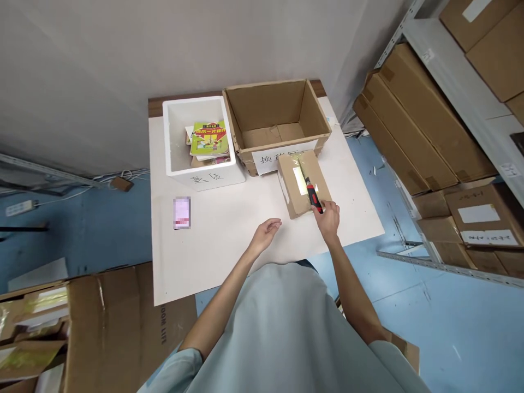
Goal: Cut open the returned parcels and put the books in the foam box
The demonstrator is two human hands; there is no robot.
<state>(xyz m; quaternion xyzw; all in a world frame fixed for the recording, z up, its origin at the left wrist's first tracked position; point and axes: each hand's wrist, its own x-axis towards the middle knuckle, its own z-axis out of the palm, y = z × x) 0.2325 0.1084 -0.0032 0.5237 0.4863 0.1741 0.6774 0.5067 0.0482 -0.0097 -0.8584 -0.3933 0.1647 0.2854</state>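
Observation:
A taped cardboard box (290,188) with a white label lies on the white table (221,229). My right hand (328,218) closes its fingers on the rear end of a red and black utility knife (313,196). The knife lies along the box's top, over the clear tape seam, pointing away from me. My left hand (265,234) hovers above the table, left of the box and apart from it. Its fingers are loosely curved, with nothing visible in them.
Behind the box stands a large open carton (270,117) with a handwritten sign. Left of it, a white foam box (204,177) holds several books (209,139). A blurred phone-like rectangle (182,213) lies on the table's left. Shelves (462,82) with cartons stand at right.

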